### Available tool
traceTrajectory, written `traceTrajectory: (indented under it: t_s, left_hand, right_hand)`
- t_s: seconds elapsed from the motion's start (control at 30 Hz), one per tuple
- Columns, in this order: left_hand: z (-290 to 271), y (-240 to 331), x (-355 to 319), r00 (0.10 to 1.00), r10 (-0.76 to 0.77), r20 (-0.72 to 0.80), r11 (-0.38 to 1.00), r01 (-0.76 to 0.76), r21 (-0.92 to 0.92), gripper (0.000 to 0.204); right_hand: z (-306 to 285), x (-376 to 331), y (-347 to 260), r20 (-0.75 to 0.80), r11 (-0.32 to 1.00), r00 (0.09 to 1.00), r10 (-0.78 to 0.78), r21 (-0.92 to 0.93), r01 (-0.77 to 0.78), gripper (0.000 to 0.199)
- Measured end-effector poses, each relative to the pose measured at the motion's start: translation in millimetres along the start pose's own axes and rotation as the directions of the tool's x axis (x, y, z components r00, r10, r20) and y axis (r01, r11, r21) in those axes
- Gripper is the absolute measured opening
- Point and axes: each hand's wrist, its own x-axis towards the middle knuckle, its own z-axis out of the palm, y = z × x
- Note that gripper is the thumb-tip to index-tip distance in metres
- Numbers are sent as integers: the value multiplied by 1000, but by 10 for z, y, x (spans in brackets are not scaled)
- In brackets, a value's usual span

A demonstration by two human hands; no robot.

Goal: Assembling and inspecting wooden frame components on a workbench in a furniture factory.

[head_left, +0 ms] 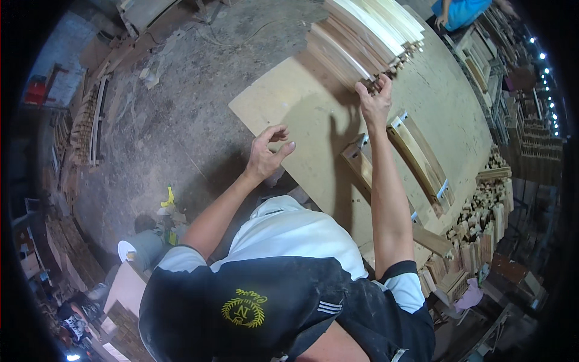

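A pale sheet-like tabletop (pixel 268 99) spreads out before me. Across its far part lies a thick stack of long wooden slats (pixel 368 39), some pale and some browner. My right hand (pixel 377 104) reaches to the near end of this stack, thumb and fingers apart; whether the fingertips touch the slat ends I cannot tell. Over the tabletop's left edge hangs my left hand (pixel 265 158), fingers loosely curved and apart, holding nothing. Beside my right forearm rests a wooden piece with shiny ends (pixel 419 161). A similar wooden piece (pixel 360 166) is partly hidden by that forearm.
Many short wood pieces (pixel 476 232) are piled along the right side. A person in a blue top (pixel 464 12) stands at the far right. On the left, a yellow object (pixel 168 196) sits near a white round container (pixel 136 248). Slats lean by the left wall (pixel 84 130).
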Motion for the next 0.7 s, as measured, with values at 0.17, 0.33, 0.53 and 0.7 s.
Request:
traceTrajectory:
  t_s: [0.17,0.33,0.53,0.7]
  left_hand:
    - [-153,-138,-231,998,-57,-40,998,56,-20,47]
    - [-15,-189,-18,939,-324,112,913,341,-223,46]
    - [462,208,1029,772,-451,449,515,636,-575,75]
    - [1040,763,1655,864,-241,442,673,477,-566,49]
  right_hand:
    - [309,55,-239,-123,980,972,201,39,-197,56]
    - [55,29,-480,279,919,876,393,-157,-362,41]
    - [-548,-803,-602,740,57,378,556,420,-906,37]
    - [-1001,-1192,-435,636,712,686,354,293,-639,30]
